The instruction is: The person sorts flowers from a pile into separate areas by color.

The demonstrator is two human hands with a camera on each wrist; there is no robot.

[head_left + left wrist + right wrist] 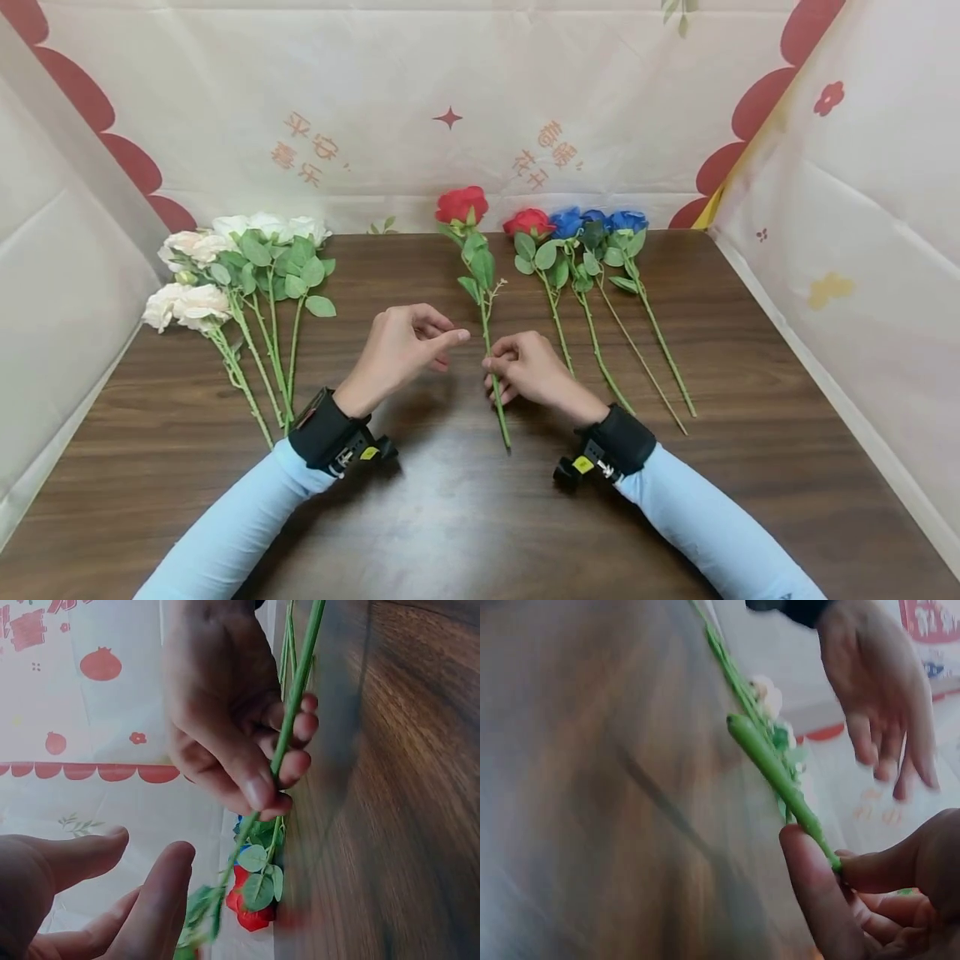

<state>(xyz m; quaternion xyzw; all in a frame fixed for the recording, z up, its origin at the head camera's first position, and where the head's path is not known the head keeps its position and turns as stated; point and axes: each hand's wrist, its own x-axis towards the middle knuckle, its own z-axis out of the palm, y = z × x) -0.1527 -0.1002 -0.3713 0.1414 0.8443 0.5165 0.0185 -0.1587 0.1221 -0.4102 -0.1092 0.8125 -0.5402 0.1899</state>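
Between thumb and fingers, my right hand point(528, 367) pinches the green stem of a red artificial rose point(462, 205). The stem slants above the table, its cut end toward me and its bloom toward the back wall. In the right wrist view the stem end point(761, 754) juts past the fingertips. My left hand point(405, 346) hovers just left of that stem, apart from it, fingers loosely bent and holding nothing. Thumb and forefinger stand apart in the left wrist view, where the right hand point(225, 720) grips the stem point(300, 682).
White and pale pink roses point(262, 229) lie bunched at the left of the brown table point(450, 533). At the right lie another red rose point(528, 222) and several blue roses point(626, 221), stems toward me. Printed cloth walls point(450, 67) stand behind and at both sides.
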